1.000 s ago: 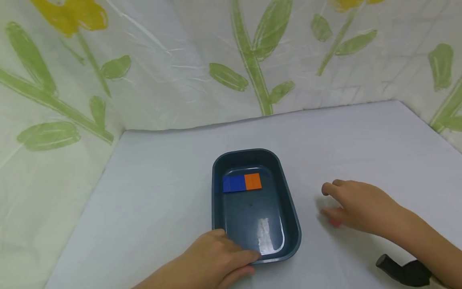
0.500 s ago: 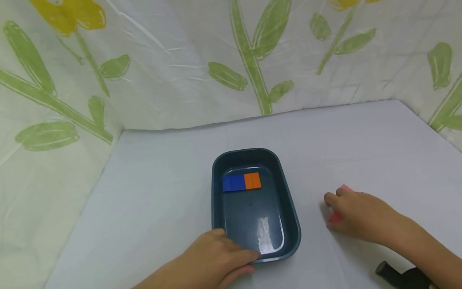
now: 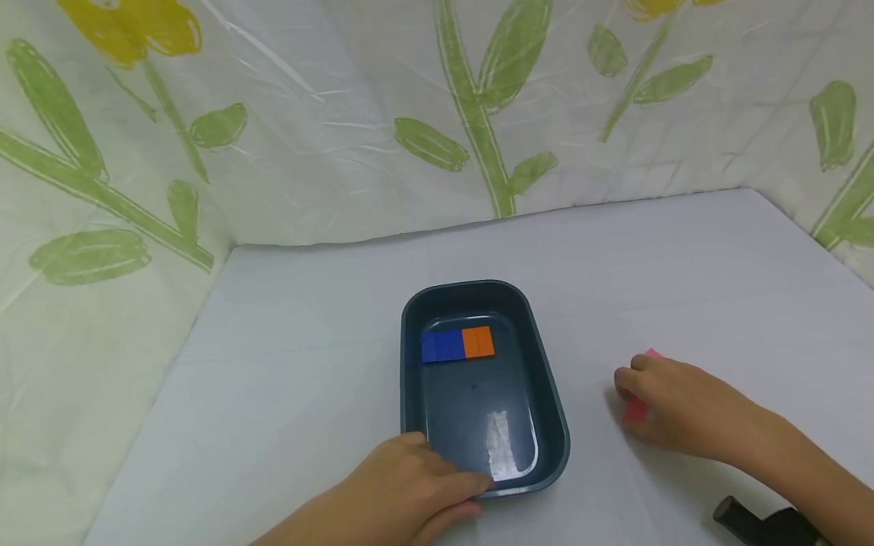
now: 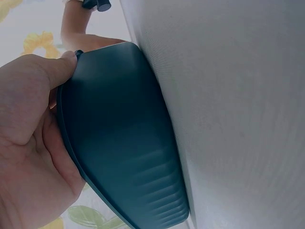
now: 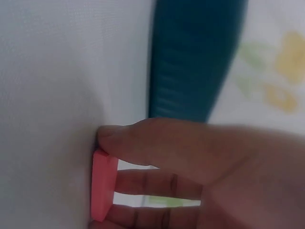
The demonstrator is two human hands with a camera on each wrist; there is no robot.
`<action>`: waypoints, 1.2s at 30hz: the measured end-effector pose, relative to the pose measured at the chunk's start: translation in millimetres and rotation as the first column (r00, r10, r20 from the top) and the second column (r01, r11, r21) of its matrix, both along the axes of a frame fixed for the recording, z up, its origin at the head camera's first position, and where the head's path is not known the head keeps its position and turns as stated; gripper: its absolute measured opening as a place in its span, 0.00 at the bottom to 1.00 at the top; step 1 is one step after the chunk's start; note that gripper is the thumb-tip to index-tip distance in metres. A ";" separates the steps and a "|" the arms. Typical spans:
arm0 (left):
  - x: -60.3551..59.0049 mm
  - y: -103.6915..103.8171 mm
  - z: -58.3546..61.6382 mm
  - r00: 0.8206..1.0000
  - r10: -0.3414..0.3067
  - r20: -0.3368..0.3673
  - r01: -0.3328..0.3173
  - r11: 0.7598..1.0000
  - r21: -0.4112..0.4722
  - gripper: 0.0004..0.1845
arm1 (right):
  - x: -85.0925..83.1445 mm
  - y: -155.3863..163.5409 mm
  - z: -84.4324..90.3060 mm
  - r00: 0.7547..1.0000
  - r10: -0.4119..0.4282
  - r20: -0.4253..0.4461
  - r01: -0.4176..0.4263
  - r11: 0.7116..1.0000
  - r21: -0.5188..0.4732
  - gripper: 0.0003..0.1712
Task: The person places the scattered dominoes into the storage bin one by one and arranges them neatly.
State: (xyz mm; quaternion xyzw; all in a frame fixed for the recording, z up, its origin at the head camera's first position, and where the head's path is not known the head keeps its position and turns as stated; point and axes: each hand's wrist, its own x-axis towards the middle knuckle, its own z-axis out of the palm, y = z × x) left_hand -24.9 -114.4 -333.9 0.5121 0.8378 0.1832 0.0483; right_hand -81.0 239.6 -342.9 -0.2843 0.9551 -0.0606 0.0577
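In the head view the right hand (image 3: 672, 402) sits at the lower right of the frame, on the white table (image 3: 307, 394), with its fingers curled round a pink block (image 3: 637, 408). The right wrist view shows the thumb above and the fingers below pinching the pink block (image 5: 103, 191) at the lower left of that frame, its flat face against the table. The block lies well to the right of the tray (image 3: 546, 394), apart from it. The left hand (image 3: 403, 497) is at the bottom centre of the head view, gripping the near rim of the tray; the left wrist view shows the thumb (image 4: 57, 71) over the rim at the upper left while the palm wraps the outer wall of the tray (image 4: 124, 143). The dark teal tray stands at the centre of the head frame. Inside it, toward the far end, 1 blue block (image 3: 441, 346) and 1 orange block (image 3: 478, 342) lie flat, touching side by side, blue on the left. A black object (image 3: 758, 523) shows at the lower right corner beside the right forearm. A sheet printed with green leaves and yellow flowers (image 3: 273, 114) fills the top of the frame behind the table.
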 end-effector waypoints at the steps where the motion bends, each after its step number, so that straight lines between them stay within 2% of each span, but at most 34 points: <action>1: 0.0 0.0 0.0 1.000 0.000 -0.003 0.000 1.000 0.000 0.10 | -0.2 0.2 0.3 1.000 0.000 0.006 0.000 1.000 0.002 0.19; 11: -0.1 0.1 -0.7 1.000 -0.003 0.001 0.003 1.000 0.008 0.11 | -1.2 -1.0 2.7 0.999 0.007 0.052 -0.008 1.000 0.013 0.21; 19: -0.2 -0.4 -0.7 1.000 -0.002 -0.003 0.002 1.000 0.005 0.10 | -4.9 -7.9 15.0 0.998 0.031 0.049 -0.030 0.999 -0.021 0.21; 27: 0.2 -0.7 0.3 1.000 -0.003 -0.001 0.003 1.000 0.006 0.11 | -10.0 -16.3 33.6 0.991 0.129 -0.046 -0.133 0.988 -0.080 0.20; 36: 0.1 -0.7 1.1 1.000 -0.005 -0.003 0.005 1.000 -0.004 0.10 | -15.3 -28.5 50.1 0.974 0.199 -0.104 -0.211 0.971 -0.110 0.18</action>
